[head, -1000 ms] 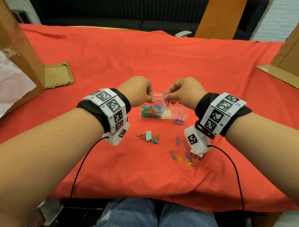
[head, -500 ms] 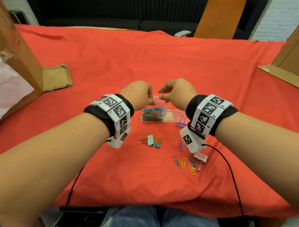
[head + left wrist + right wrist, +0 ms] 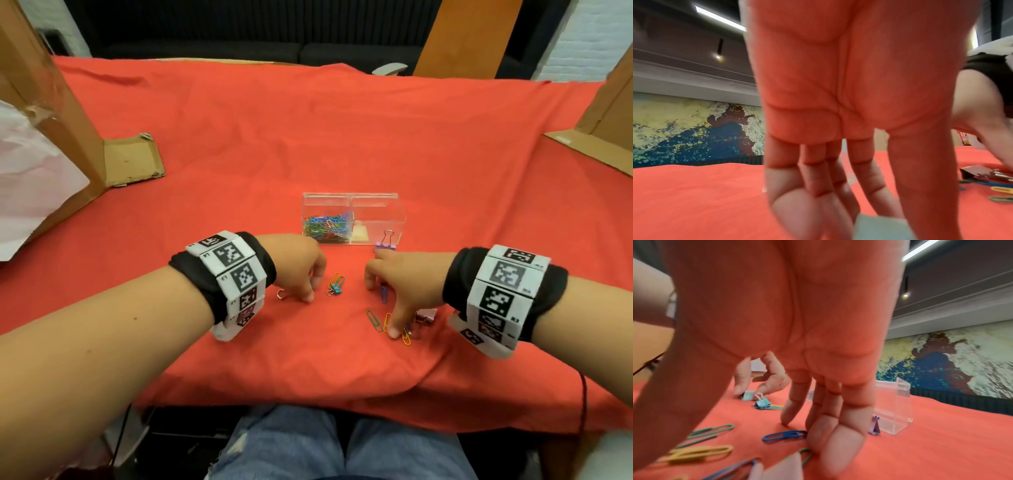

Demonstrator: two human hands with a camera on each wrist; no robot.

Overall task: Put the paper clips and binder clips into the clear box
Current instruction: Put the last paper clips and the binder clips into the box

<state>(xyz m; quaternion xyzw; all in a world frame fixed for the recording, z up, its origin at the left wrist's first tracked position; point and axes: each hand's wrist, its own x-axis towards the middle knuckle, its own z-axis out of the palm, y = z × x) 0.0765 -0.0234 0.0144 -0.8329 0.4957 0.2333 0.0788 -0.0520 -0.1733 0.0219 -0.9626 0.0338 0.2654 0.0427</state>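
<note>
The clear box (image 3: 376, 219) stands mid-table, its left compartment holding several coloured paper clips (image 3: 327, 224). A purple binder clip (image 3: 386, 244) leans on its front. My left hand (image 3: 296, 269) is down on the cloth, thumb and fingertips either side of a mint binder clip (image 3: 879, 227); in the head view only its wire handle (image 3: 281, 294) shows. My right hand (image 3: 399, 284) spreads over loose paper clips (image 3: 785, 434), fingertips on the cloth, holding nothing. A small blue binder clip (image 3: 337, 290) lies between the hands, and a pink one (image 3: 426, 317) lies under the right wrist.
Red cloth (image 3: 342, 130) covers the table. Cardboard boxes stand at the left (image 3: 51, 113) and the right (image 3: 603, 137) edges. A cardboard flap (image 3: 132, 161) lies flat at the left. The table's front edge is just below my wrists.
Both hands dropped from above the box to the loose clips in front of it. The right hand no longer holds the paper clips it had over the box.
</note>
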